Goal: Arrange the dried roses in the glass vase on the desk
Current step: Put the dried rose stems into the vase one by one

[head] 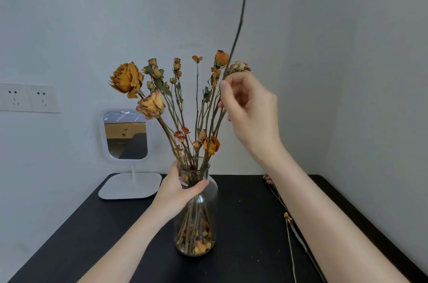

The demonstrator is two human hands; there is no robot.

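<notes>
L hand (pixel 178 190) grips vase (pixel 196 224) neck, well off desk (pixel 243 224) edges; R hand (pixel 250 111) pinches long stem (pixel 238 28).

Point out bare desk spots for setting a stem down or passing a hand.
Bare desk front-left, between mirror base and left forearm. Another strip between vase and loose stems. Crowded: right side, where those stems lie under the right forearm; roses fan out above the vase.
</notes>
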